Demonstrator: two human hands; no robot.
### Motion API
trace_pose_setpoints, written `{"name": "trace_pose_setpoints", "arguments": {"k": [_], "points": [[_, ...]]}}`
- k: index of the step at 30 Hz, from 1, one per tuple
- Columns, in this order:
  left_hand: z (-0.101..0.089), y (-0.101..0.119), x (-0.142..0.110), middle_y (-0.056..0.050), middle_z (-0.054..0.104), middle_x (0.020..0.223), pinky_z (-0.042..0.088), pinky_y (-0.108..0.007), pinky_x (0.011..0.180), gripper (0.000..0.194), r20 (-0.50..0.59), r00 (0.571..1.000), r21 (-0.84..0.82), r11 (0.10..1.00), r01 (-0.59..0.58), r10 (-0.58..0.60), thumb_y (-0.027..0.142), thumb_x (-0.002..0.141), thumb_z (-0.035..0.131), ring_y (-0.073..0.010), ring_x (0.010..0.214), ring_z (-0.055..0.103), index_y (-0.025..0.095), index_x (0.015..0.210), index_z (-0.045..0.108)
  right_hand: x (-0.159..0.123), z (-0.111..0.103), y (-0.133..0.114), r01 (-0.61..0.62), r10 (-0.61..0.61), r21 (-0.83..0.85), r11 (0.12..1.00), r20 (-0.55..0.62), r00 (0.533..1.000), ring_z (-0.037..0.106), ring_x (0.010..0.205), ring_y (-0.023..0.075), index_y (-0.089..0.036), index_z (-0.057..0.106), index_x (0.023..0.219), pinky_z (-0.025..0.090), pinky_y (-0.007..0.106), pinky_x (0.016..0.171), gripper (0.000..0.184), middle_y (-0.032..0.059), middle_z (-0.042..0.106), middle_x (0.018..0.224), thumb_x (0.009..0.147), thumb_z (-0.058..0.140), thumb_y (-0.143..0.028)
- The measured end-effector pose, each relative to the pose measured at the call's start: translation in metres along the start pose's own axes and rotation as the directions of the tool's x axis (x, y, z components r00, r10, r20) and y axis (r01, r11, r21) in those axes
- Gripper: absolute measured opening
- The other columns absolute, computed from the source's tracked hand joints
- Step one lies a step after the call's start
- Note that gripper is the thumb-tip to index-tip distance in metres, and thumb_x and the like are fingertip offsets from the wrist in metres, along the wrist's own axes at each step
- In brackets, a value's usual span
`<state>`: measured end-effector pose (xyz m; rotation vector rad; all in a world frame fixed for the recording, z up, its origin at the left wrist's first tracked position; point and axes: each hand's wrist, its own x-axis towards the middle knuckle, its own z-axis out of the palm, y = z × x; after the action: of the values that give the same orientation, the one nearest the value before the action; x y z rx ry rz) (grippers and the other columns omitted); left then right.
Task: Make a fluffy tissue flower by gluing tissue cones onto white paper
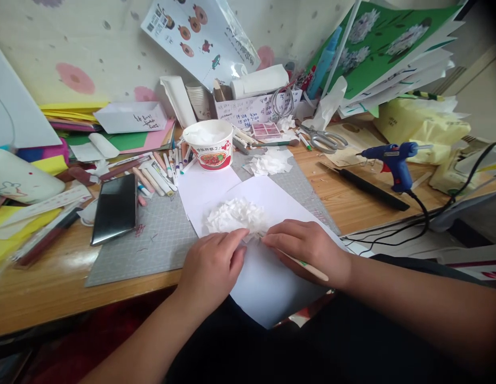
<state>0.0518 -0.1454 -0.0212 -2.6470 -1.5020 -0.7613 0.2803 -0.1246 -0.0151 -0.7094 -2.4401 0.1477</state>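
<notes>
A cluster of crumpled white tissue-paper pieces [236, 214] sits on a large white sheet of paper [268, 277], whose near corner hangs past the table's edge. My left hand [216, 264] rests at the cluster's near edge, index finger stretched out and thumb apart from it; its other fingers are mostly hidden. In my right hand [308, 245] is a thin wooden-handled tool [318, 273], pinched close to the cluster. Its handle points back toward me, while the working tip is hard to make out between the fingers.
Behind the sheet stand a white paper tub [210, 144] and a loose tissue pile [270, 161]. A phone [114, 209] and several markers [158, 176] lie left. At right are scissors [322, 140], a black-handled knife [372, 189] and a corded blue glue gun [396, 160].
</notes>
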Motion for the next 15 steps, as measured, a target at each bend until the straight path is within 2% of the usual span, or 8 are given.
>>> {"name": "trace_pose_setpoints", "arguments": {"k": [4, 7, 11, 15], "points": [[0.0017, -0.0023, -0.0023, -0.002, 0.07, 0.076, 0.046, -0.031, 0.062, 0.028, -0.015, 0.999, -0.008, 0.999, -0.041, 0.04, 0.017, 0.093, 0.047, -0.0202, 0.066, 0.065, 0.018, 0.116, 0.063, -0.0014, 0.0011, 0.0012, 0.02, -0.02, -0.026, 0.999, 0.014, 1.0, 0.067, 0.082, 0.0196, -0.013, 0.065, 0.106, 0.054, 0.03, 0.067, 0.018, 0.011, 0.072, 0.097, 0.093, 0.053, -0.015], [0.0018, -0.0034, -0.0031, -0.002, 0.072, 0.084, 0.047, -0.032, 0.067, 0.028, -0.005, 0.998, -0.014, 0.998, -0.066, 0.066, 0.019, 0.095, 0.045, -0.0206, 0.073, 0.067, 0.021, 0.118, 0.061, -0.0021, 0.0013, 0.0044, 0.007, -0.008, 0.019, 1.0, 0.027, 1.0, 0.067, 0.083, 0.0199, -0.013, 0.065, 0.108, 0.054, 0.03, 0.068, 0.02, 0.0114, 0.072, 0.099, 0.091, 0.055, -0.014], [0.0011, -0.0016, -0.0027, -0.001, 0.069, 0.074, 0.044, -0.03, 0.062, 0.022, 0.005, 1.0, -0.018, 1.0, -0.023, 0.024, 0.025, 0.095, 0.047, -0.0191, 0.065, 0.064, 0.019, 0.112, 0.06, -0.0008, -0.0004, 0.0074, -0.065, 0.074, 0.253, 0.965, -0.024, 0.997, 0.069, 0.088, 0.0171, -0.016, 0.066, 0.104, 0.056, 0.028, 0.076, 0.017, 0.0105, 0.071, 0.098, 0.093, 0.053, -0.015], [0.0002, 0.0019, -0.0001, 0.004, 0.059, 0.059, 0.037, -0.026, 0.053, 0.01, 0.055, 0.994, -0.005, 0.996, 0.094, -0.094, 0.027, 0.089, 0.056, -0.0161, 0.053, 0.057, 0.019, 0.094, 0.058, -0.0005, -0.005, 0.007, -0.157, 0.212, 0.415, 0.896, -0.09, 0.973, 0.068, 0.076, 0.0146, -0.017, 0.068, 0.094, 0.054, 0.026, 0.07, 0.011, 0.0072, 0.071, 0.085, 0.091, 0.058, -0.015]]}}
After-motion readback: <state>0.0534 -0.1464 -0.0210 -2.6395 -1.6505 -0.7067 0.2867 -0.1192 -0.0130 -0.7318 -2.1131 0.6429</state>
